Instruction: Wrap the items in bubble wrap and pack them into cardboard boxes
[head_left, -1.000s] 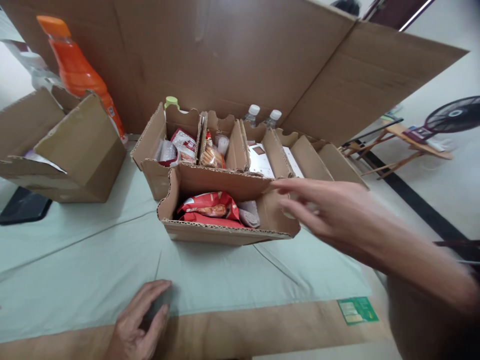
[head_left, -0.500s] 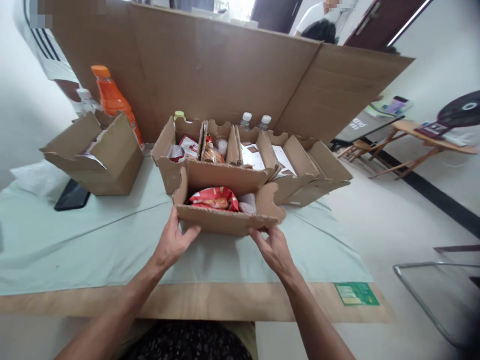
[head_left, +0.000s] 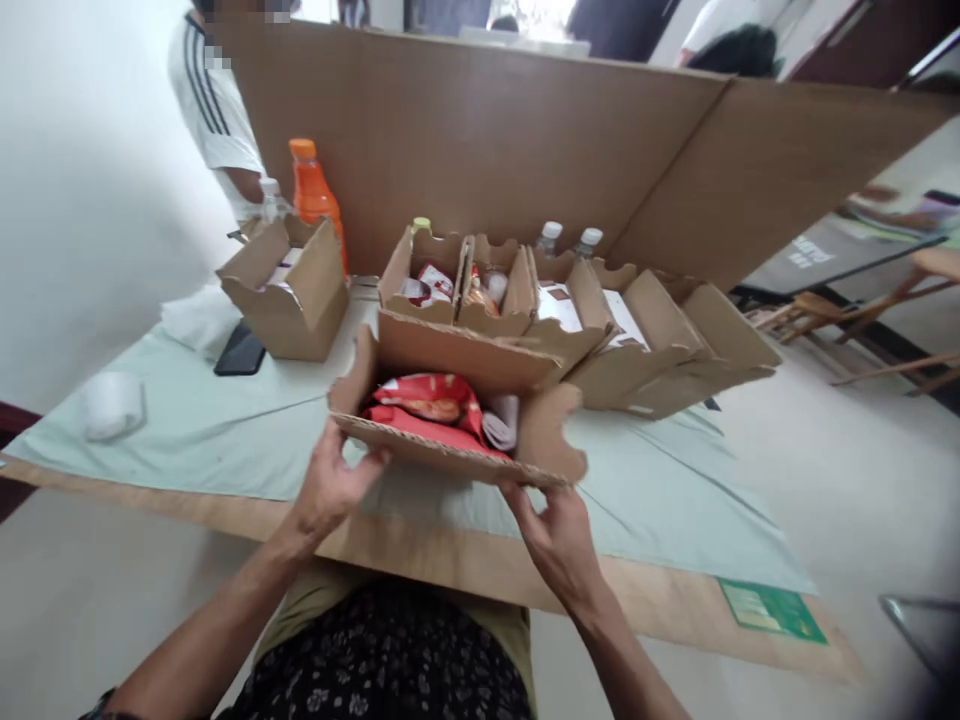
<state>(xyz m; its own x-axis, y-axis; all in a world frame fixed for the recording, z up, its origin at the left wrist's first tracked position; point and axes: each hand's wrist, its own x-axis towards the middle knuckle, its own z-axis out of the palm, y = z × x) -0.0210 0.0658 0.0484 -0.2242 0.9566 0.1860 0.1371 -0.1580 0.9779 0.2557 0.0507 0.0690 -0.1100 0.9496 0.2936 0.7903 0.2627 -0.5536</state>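
Observation:
Between my two hands is an open cardboard box (head_left: 442, 460), held up off the cloth and tipped a little toward me. My left hand (head_left: 334, 480) grips its near left corner, thumb on the front wall. At the near right corner my right hand (head_left: 551, 525) holds the lower edge, its fingertips partly hidden under the box. Inside lie a red snack packet (head_left: 431, 400) and a rolled greyish item (head_left: 501, 422) at the right end. Behind stands a row of similar cardboard boxes (head_left: 570, 340) holding packets and white cartons.
At the left stand another cardboard box (head_left: 304, 320), an orange drink bottle (head_left: 315, 190), a black phone (head_left: 240, 350) and a white roll (head_left: 112, 405). A tall cardboard panel (head_left: 487, 150) rises behind the row. A person's striped sleeve (head_left: 217, 110) shows beyond it.
My view has swung left, so the surroundings sit farther right. The held box has come closer to me and tilted, showing more of its contents. Both hands keep their grip.

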